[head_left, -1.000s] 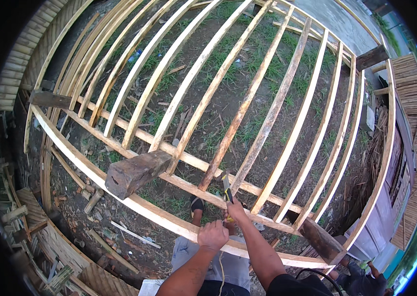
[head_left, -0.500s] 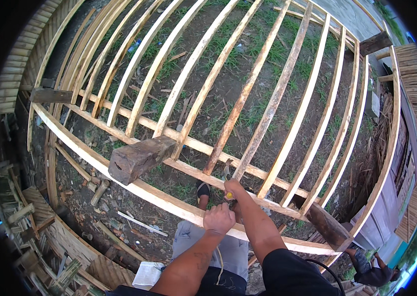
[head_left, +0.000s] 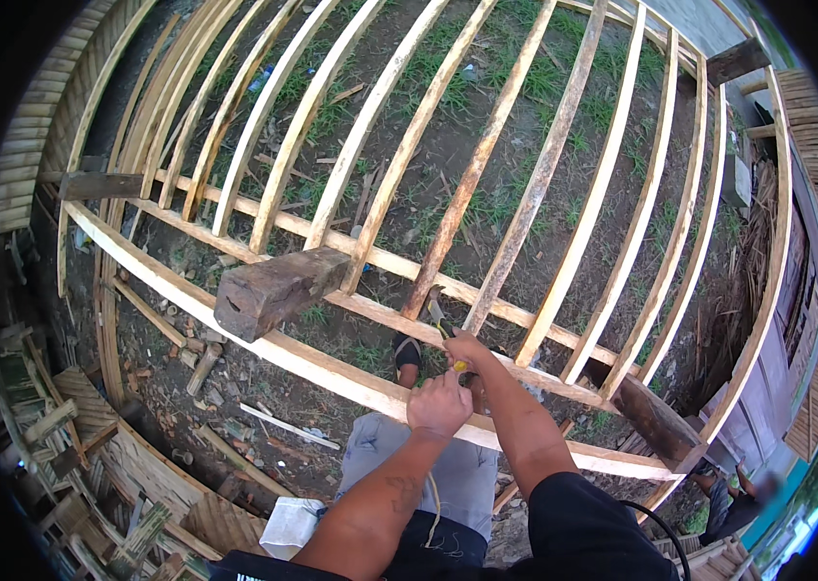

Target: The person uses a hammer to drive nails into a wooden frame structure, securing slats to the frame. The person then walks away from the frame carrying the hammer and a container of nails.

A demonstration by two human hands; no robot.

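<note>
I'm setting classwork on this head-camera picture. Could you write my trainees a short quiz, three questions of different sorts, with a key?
1. Multiple choice: what does the right hand hold?
A, a cup
B, a tool with yellow on its handle
C, a coil of rope

2. True or false: in the picture, the white container lies to the lower left of the left hand.

3. Fill in the missing word: beyond the hands, wooden slats run above soil with patches of green ____.

Key: 1, B; 2, true; 3, grass.
</note>
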